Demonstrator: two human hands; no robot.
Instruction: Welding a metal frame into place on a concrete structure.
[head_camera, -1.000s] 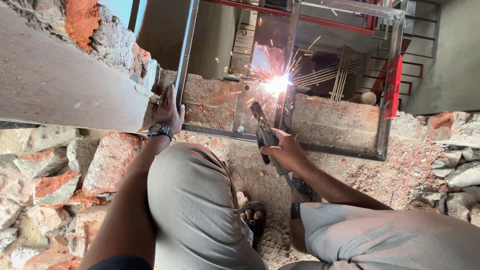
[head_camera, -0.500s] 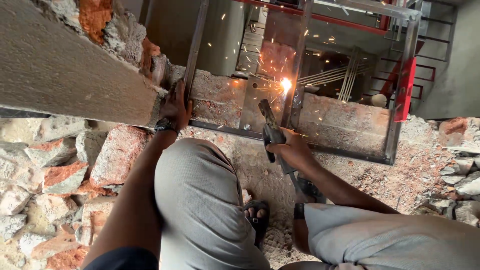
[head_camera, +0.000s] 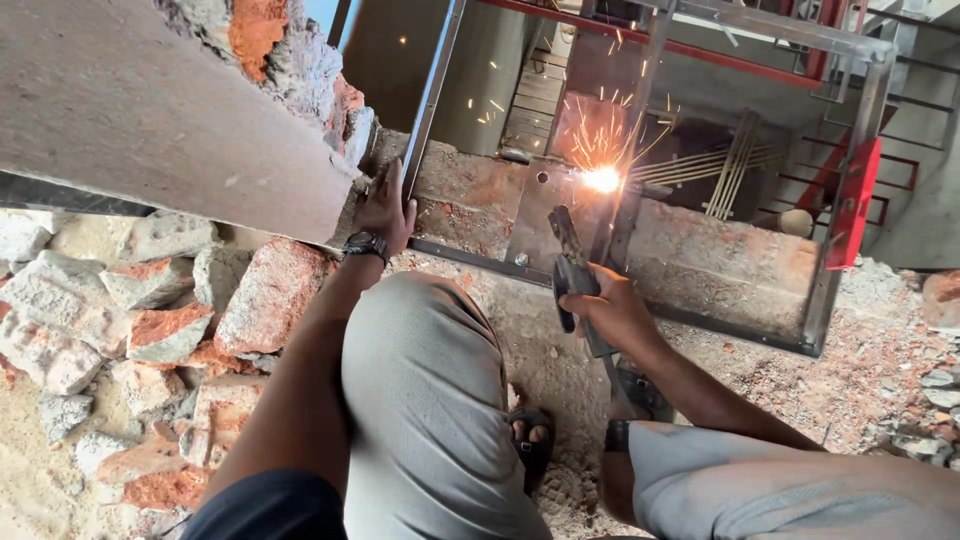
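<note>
My right hand (head_camera: 612, 305) grips the welding holder (head_camera: 572, 265), sparks (head_camera: 602, 178) at frame's mid bar. Left hand (head_camera: 386, 205), fingers flat, braces the steel frame (head_camera: 432, 90) upright.

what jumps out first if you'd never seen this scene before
The bright burst of sparks at the middle upright of the metal frame, upper centre, catches the eye first. Just below it, the right hand grips a dark welding holder aimed up at that glare, while the left hand braces on the frame's left bar. Broken bricks are heaped at lower left.
</note>
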